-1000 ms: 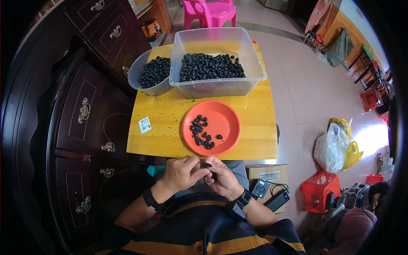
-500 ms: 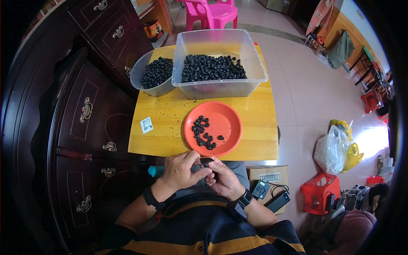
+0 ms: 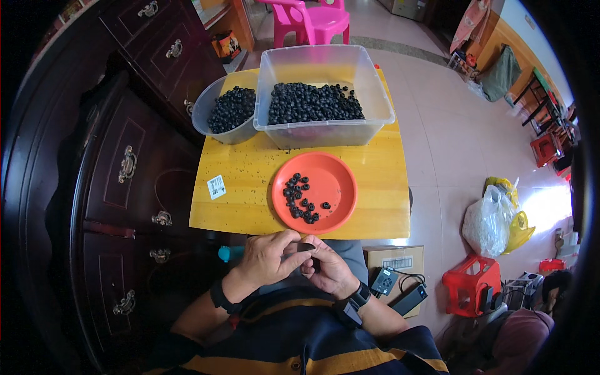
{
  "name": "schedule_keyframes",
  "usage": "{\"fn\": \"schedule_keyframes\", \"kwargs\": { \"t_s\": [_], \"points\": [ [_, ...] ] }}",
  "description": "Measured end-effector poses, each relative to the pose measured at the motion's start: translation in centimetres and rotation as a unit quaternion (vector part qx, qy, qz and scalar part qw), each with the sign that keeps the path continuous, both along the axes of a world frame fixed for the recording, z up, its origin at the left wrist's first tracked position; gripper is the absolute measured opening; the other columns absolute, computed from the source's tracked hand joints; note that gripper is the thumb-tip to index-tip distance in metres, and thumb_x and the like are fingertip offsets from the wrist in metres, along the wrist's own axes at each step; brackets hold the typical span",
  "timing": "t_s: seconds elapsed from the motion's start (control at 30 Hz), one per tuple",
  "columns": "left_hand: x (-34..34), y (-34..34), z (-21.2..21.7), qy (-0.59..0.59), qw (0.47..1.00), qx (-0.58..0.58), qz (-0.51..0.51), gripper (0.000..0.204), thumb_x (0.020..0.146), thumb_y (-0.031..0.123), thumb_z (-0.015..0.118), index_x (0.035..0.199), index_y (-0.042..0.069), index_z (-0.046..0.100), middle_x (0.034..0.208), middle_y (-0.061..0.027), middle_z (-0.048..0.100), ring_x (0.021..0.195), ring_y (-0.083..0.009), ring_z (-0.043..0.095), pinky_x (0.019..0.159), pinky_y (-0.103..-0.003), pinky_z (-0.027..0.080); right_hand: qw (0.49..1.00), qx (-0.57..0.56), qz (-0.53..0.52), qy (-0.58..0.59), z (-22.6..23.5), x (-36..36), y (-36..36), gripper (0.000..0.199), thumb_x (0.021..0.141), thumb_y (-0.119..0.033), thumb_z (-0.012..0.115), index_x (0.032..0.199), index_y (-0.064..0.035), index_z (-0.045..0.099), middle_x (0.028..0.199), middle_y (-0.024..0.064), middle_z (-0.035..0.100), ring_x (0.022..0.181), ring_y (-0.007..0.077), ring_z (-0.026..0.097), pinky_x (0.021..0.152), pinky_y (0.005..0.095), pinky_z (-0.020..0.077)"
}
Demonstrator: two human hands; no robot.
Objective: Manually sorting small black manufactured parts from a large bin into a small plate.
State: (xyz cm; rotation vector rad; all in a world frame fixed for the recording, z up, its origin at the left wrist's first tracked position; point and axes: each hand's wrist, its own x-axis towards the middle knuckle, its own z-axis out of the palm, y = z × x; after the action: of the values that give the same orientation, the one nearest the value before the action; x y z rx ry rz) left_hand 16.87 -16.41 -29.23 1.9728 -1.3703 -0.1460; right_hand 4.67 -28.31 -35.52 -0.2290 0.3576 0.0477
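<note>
My left hand (image 3: 264,257) and my right hand (image 3: 332,270) meet just past the table's near edge, fingers pinched together. Between them shows a small dark blade-like piece (image 3: 305,247), which my right hand appears to grip. My left fingers are closed beside it; whatever they hold is mostly hidden. Right beyond my hands, an orange-red plate (image 3: 340,181) carries several small black round parts (image 3: 325,205), some with a hole in the middle, mostly on its left side.
A large clear bin (image 3: 325,132) and a round clear tub (image 3: 228,135), both with many black parts, stand at the back of the yellow table (image 3: 381,212). A white label (image 3: 216,187) lies left. Dark drawers (image 3: 125,169) flank the table; a cardboard box (image 3: 375,257) sits right.
My hands have shifted slightly nearer to me and remain pinched together. The dark piece has tilted a little. The plate's contents look the same.
</note>
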Motion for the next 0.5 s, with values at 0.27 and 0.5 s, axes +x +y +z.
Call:
{"fn": "schedule_keyframes", "kwargs": {
  "t_s": [0.27,0.5],
  "points": [
    [3.2,0.9,2.0,0.095,0.980,0.168,-0.058,0.021,0.080,0.023,0.073,0.084,0.006,0.061,0.069,-0.0094,0.065,0.063,-0.0261,0.066,0.058,-0.036,0.050,0.996,0.044,0.061,0.045,0.0,0.0,0.3,0.010,0.098,-0.022,0.057,0.104,-0.0140,0.057,0.092,0.0002,0.064,0.071,0.0081,0.058,0.060,0.0202,0.0473],
    [10.7,-0.5,7.8,-0.046,0.960,-0.159,0.225,0.030,0.086,0.011,0.068,0.112,0.003,0.057,0.066,-0.0081,0.059,0.057,-0.0168,0.060,0.056,-0.031,0.047,0.993,0.093,0.065,0.039,-1.1,-0.7,0.2,0.020,0.098,-0.024,0.056,0.111,-0.0084,0.058,0.115,0.0100,0.066,0.094,0.0164,0.064,0.079,0.0276,0.0539]
  ]
}}
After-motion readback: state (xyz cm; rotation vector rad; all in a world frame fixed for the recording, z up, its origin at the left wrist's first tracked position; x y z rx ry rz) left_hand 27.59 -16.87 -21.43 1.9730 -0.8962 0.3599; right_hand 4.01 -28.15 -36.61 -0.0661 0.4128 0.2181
